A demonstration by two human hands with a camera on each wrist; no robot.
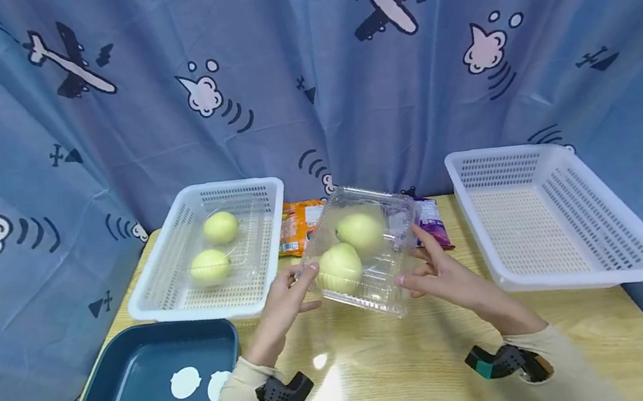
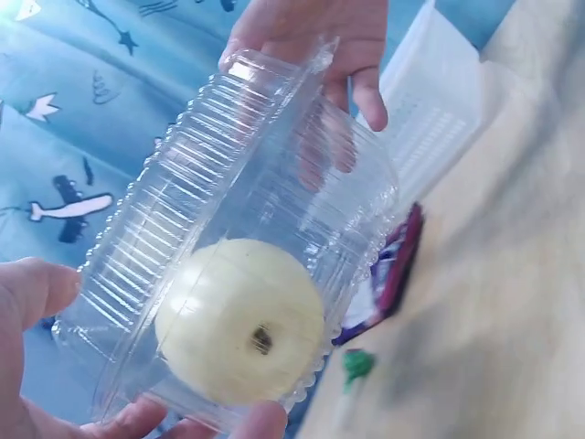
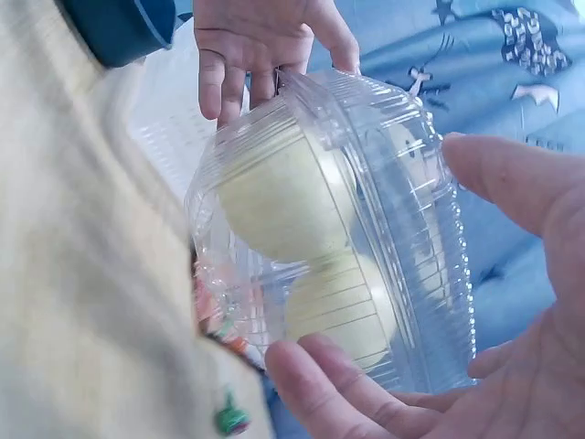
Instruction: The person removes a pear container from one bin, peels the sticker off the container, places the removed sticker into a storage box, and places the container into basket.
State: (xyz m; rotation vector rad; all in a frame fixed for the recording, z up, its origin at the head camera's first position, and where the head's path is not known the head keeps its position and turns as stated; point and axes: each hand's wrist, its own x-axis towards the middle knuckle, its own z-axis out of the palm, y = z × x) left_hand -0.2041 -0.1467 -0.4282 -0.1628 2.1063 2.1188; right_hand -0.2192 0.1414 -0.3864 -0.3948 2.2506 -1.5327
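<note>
Glossy wooden table [image 1: 389, 374], ribbed clear clamshell [image 1: 364, 250]

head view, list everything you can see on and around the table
clear plastic clamshell box: 1, transparent, held above the table centre, two pale green fruits inside
white slotted plastic baskets: 2, left one holds a second clear box with two pale green fruits; right one beside it
dark blue plastic tray: 1, front left
snack packets: 2, orange and purple, behind the held box
wooden table: 1, light
blue aeroplane-print curtain: behind
left hand, right hand: each holds one side of the box
</note>
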